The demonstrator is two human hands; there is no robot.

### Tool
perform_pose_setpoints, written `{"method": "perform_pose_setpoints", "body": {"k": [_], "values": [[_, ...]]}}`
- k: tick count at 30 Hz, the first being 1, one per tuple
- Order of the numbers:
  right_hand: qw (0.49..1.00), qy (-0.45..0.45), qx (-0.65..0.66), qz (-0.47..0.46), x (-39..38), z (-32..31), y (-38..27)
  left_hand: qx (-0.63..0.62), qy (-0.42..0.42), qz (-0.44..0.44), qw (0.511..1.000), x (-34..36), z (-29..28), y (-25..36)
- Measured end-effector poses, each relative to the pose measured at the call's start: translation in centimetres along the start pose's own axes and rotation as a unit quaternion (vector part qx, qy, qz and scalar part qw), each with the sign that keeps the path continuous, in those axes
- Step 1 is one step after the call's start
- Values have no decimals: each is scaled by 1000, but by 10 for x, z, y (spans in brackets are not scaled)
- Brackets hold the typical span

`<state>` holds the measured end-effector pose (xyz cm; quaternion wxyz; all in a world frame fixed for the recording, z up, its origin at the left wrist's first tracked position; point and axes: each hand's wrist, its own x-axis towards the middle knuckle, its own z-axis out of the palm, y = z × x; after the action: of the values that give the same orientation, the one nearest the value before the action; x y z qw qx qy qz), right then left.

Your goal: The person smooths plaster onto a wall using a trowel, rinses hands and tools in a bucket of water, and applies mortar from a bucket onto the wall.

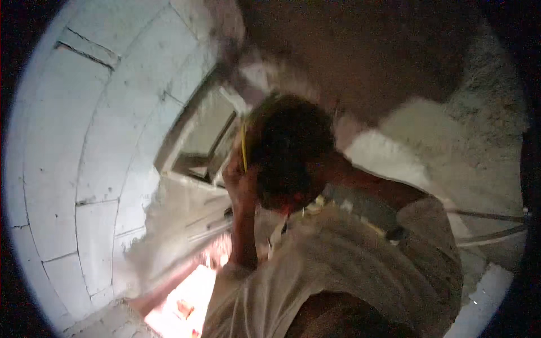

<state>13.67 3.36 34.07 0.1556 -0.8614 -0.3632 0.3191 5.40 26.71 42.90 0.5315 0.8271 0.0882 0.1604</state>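
Observation:
Neither of my own hands can be made out. Close before me a person in a beige shirt (332, 253) fills the middle, with a dark-haired head (290, 141) bent away. One bare hand of that person (239, 174) is raised against the side of the head, beside a thin yellow strip (244, 143). From the right, the person's other arm (372, 180) bends up towards the head; its hand is hidden. A dark rounded shape (344, 318) at the lower edge is too dim to name.
A pale block wall (96, 152) curves along the left. Behind the head stands a framed, window-like opening (205, 132). Glaring light comes through a gap (183, 298) at the lower left. Rough pale ground (428, 135) and dark pipe-like lines (490, 217) lie at the right.

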Motion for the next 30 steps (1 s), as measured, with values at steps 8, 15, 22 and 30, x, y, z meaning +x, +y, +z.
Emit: {"method": "perform_pose_setpoints", "body": {"k": [8,15,22,30], "values": [[995,5,-64,-80,-11,9,8,-436,52,4,899,-17,-12,7],[970,37,28,-240,49,-54,17,-468,310,-193,805,-31,-47,-123],[882,123,-186,-415,68,-135,-54,-340,382,-108,853,-67,-110,-186],[829,132,-166,-518,-27,-285,-262,-232,430,-98,867,-100,-162,-175]]}}
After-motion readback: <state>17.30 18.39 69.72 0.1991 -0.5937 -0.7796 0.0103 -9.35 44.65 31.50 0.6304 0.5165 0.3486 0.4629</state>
